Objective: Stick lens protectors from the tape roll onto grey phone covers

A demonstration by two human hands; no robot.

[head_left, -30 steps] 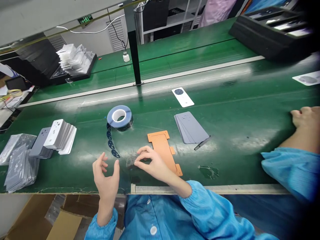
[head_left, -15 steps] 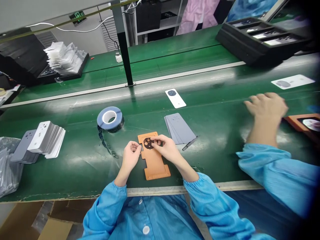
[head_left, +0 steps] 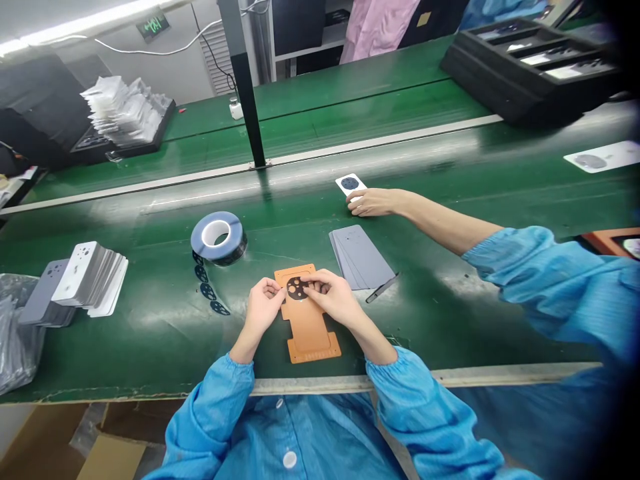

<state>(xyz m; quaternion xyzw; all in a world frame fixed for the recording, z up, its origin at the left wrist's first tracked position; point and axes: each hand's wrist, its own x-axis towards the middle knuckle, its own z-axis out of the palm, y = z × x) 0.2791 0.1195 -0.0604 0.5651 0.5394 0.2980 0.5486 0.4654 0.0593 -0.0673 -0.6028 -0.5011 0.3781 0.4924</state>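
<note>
An orange jig plate (head_left: 309, 330) lies flat on the green bench in front of me. A thin black round sticker with several holes (head_left: 298, 293) is over its upper end. My left hand (head_left: 264, 305) is closed in a pinch at the sticker's left edge. From the right, my right hand (head_left: 331, 295) pinches the opposite edge, its fingertips over the black disc. Whether the sticker touches the plate all over I cannot tell. Just beyond the jig, to the right, rests a small fanned stack of grey phone-shaped sheets (head_left: 361, 257).
A roll of blue tape (head_left: 227, 250) trails a strip of black round stickers (head_left: 207, 291). Stacked white sheets (head_left: 83, 270) stand at left. A co-worker's hand (head_left: 375, 201) reaches over a white sheet with a dark disc (head_left: 349, 182). A black metal post (head_left: 249, 107) rises behind.
The co-worker's arm has swung left from the right side, and its hand is now on the white sheet. My hands have stayed at the sticker, with barely any shift.
</note>
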